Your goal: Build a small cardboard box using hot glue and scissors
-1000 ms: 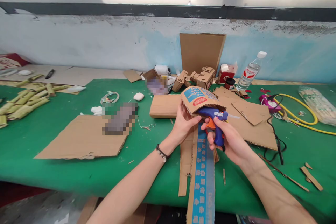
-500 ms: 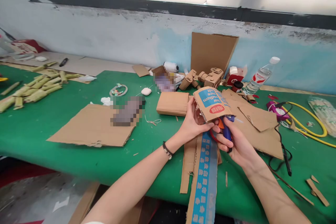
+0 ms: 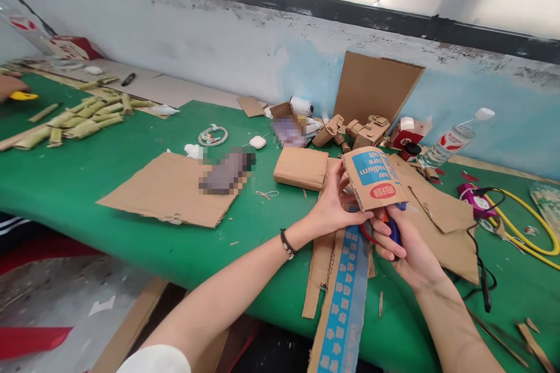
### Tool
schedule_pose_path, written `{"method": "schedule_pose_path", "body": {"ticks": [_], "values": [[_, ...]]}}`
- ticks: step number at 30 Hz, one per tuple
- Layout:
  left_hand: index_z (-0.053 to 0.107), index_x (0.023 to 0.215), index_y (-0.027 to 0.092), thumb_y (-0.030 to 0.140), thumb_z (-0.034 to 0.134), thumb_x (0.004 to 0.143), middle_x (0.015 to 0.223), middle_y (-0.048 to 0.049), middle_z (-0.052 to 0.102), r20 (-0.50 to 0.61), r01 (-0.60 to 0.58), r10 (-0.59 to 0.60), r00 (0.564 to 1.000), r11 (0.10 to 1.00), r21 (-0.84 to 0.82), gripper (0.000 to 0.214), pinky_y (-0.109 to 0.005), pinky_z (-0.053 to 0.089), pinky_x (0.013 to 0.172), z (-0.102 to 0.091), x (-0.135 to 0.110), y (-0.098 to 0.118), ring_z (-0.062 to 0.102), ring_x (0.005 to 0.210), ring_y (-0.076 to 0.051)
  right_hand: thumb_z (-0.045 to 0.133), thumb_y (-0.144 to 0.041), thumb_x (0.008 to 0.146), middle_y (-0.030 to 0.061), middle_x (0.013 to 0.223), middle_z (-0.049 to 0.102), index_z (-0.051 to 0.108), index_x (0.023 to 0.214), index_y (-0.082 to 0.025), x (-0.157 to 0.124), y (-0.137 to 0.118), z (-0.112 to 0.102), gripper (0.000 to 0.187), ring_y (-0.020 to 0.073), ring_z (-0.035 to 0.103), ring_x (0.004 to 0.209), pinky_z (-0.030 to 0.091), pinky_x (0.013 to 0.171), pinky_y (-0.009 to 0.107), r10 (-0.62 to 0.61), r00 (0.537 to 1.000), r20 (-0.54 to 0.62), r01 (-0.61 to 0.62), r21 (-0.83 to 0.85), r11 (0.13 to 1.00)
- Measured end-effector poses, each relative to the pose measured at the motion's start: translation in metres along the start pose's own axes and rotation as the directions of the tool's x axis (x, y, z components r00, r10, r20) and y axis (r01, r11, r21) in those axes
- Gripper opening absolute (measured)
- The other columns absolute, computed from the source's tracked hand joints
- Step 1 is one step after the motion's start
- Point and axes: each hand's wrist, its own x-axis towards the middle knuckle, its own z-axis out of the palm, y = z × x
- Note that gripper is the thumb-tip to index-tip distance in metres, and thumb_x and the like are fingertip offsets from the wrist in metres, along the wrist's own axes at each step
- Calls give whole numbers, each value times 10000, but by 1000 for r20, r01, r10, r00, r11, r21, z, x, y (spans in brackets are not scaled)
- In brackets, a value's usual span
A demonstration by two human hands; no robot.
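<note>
My left hand [image 3: 335, 201] is closed on the left edge of a curved cardboard piece [image 3: 374, 178] printed with a blue panel and a red oval. My right hand [image 3: 400, 236] is wrapped around what looks like a blue glue gun [image 3: 395, 233] with an orange trigger, held just under that piece; its nozzle is hidden. A thin red curve shows between the hands. Below them, a long cardboard strip with blue printing [image 3: 343, 303] hangs over the table's front edge, beside a plain narrow strip [image 3: 315, 280]. A flat cardboard box [image 3: 301, 168] lies left of my left hand.
Cardboard sheets [image 3: 166, 192] lie left and right on the green table [image 3: 175, 262]. Behind are cardboard models [image 3: 370, 131] and a water bottle [image 3: 455, 140]. A purple power strip [image 3: 475, 201] with cables sits right. Another person's hand [image 3: 11, 86] is at far left, near dried stalks [image 3: 87, 116].
The view has swung left, so things sit farther right in the picture. Both hands keep their hold, and the curved cardboard piece stays above the glue gun. The other person's hand has come into view.
</note>
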Motion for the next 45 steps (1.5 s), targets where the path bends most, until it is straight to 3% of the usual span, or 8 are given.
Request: {"method": "schedule_pose_path", "body": {"ticks": [8, 15, 22, 31, 45], "values": [[308, 1765, 402, 339, 1106, 702, 1842, -178, 397, 11, 2, -3, 1000, 1000, 17, 1331, -588, 637, 1225, -1, 0, -2, 437, 1722, -480, 897, -631, 949, -117, 682, 430, 588, 897, -231, 0, 0, -1, 509, -13, 179, 421, 378, 412, 141, -5, 1000, -4, 5, -54, 999], [335, 1761, 399, 350, 1121, 677, 1854, -163, 395, -13, -16, 16, 1000, 1000, -15, 1340, -633, 583, 1295, 1, 1, 1, 424, 1733, -472, 870, -615, 986, -118, 684, 417, 589, 884, -227, 0, 1, -4, 489, -7, 197, 420, 398, 416, 149, -15, 1000, 0, 15, -55, 998], [309, 1745, 406, 371, 1100, 720, 1834, -180, 389, -9, -5, 5, 1000, 1000, 3, 1295, -571, 663, 1194, 0, 2, 3, 449, 1713, -467, 845, -652, 1000, -119, 682, 413, 570, 877, -234, -1, 2, -3, 515, -5, 212, 408, 419, 422, 160, -12, 1000, -2, 12, -76, 997], [455, 1653, 414, 423, 1140, 643, 1841, -116, 385, -114, -12, 1, 993, 995, -101, 1221, -599, 536, 1332, -1, 8, 4, 453, 1705, -425, 850, -754, 952, -131, 665, 383, 531, 857, -236, -1, 2, 1, 616, -6, 213, 389, 399, 401, 175, 22, 1000, -13, -23, -105, 994], [350, 1705, 425, 473, 1116, 696, 1868, -111, 348, -103, -20, 17, 995, 999, -30, 1268, -599, 498, 1367, -11, 12, -6, 409, 1736, -393, 877, -792, 904, -136, 647, 363, 507, 836, -243, -1, 2, -1, 666, -3, 176, 396, 377, 380, 190, 42, 999, 8, -41, -96, 995]]}}
